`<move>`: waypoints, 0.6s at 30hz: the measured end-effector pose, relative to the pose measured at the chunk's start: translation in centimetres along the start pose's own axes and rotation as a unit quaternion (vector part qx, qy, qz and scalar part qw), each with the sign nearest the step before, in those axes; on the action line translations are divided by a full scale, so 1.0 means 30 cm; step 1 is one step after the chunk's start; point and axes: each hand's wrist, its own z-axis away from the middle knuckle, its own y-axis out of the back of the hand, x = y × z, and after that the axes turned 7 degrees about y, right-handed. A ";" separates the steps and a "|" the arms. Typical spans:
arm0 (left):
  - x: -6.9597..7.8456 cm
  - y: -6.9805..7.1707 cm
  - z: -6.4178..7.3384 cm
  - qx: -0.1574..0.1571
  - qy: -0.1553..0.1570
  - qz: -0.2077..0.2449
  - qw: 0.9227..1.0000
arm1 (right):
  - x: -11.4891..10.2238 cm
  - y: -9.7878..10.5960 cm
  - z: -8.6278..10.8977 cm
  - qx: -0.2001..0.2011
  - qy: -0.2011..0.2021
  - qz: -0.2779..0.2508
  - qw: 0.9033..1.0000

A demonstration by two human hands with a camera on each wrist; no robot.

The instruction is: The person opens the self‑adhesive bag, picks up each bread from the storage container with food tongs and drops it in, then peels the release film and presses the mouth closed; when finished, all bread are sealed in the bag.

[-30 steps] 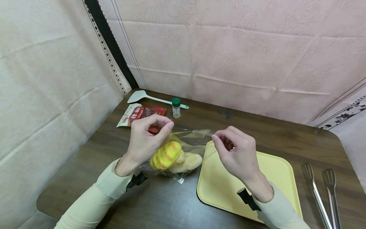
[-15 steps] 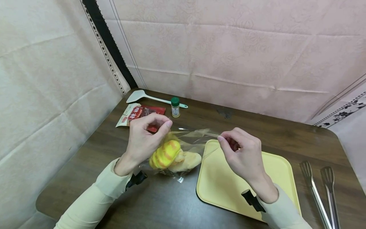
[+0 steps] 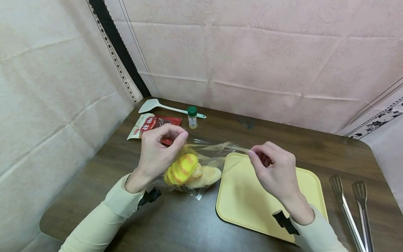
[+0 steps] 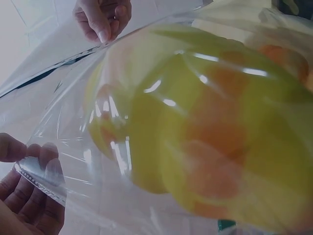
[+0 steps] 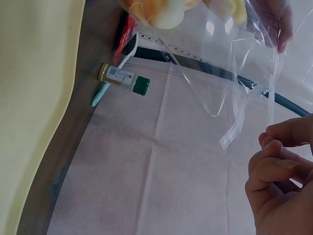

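Note:
A clear plastic bag [image 3: 217, 154] hangs above the table with bread in it: a yellow, orange-striped piece [image 3: 181, 168] on the left and a pale piece [image 3: 206, 176] beside it. My left hand [image 3: 158, 148] pinches the bag's upper left edge between thumb and fingers; the left wrist view shows the film [image 4: 36, 178] in that grip. Out to the right, my right hand [image 3: 277, 171] pinches the end of a narrow translucent strip [image 3: 237, 148], pulled taut away from the bag's mouth. In the right wrist view the strip [image 5: 271, 98] runs straight from my fingertips towards the bag.
Below my right hand lies a yellow tray [image 3: 239, 206]. Two metal tongs or fork-like utensils [image 3: 346, 206] rest at the right. Behind the bag are a red and white packet [image 3: 148, 124], a green-capped spice bottle [image 3: 192, 118] and a pale spatula [image 3: 151, 105].
My right hand has moved to the right, and a longer stretch of strip shows between it and the bag. The left hand and the bread have hardly moved.

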 end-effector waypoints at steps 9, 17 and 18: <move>0.001 0.000 -0.003 0.001 0.001 0.002 1.000 | 0.025 0.021 0.025 0.006 -0.015 0.009 1.000; 0.003 -0.002 -0.005 0.008 -0.009 0.010 1.000 | 0.041 0.045 0.047 0.005 -0.022 0.027 0.999; 0.002 -0.003 -0.006 0.009 -0.011 0.012 1.000 | 0.044 0.048 0.050 0.006 -0.023 0.029 0.999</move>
